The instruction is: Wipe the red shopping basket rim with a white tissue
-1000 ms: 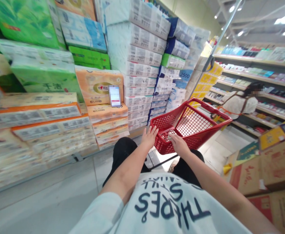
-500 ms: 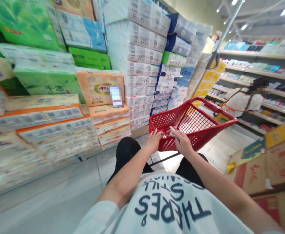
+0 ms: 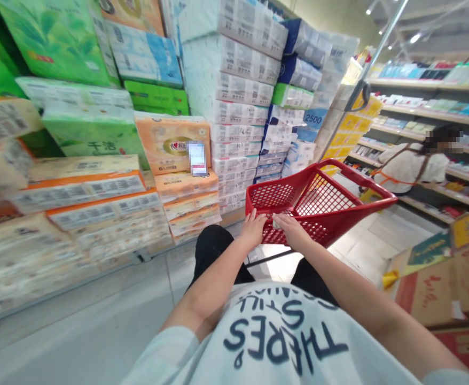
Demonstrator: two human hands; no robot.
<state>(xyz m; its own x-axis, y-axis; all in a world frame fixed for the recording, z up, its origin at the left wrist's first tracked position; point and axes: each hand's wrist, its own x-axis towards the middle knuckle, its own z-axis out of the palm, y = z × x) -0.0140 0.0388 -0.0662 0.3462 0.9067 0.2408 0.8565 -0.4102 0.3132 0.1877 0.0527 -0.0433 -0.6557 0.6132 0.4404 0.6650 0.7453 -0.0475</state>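
A red plastic shopping basket cart [image 3: 318, 200] stands in front of me in a store aisle, its mesh tub showing nothing inside. My left hand [image 3: 253, 229] rests on the near rim, fingers curled over the edge. My right hand [image 3: 289, 230] grips the same rim just to the right, fingers closed over it. Both forearms reach forward from my white printed T-shirt [image 3: 274, 337].
Stacked packs of tissue and toilet paper [image 3: 146, 133] fill the left side down to the floor. Cardboard boxes [image 3: 451, 278] stand at the right. Another person in a white top [image 3: 411, 166] bends at the shelves [image 3: 430, 117] ahead right. Grey tiled floor runs between.
The left hand went from fingers spread on the rim to curled over it. Both hands and the basket shifted slightly up and right in view.
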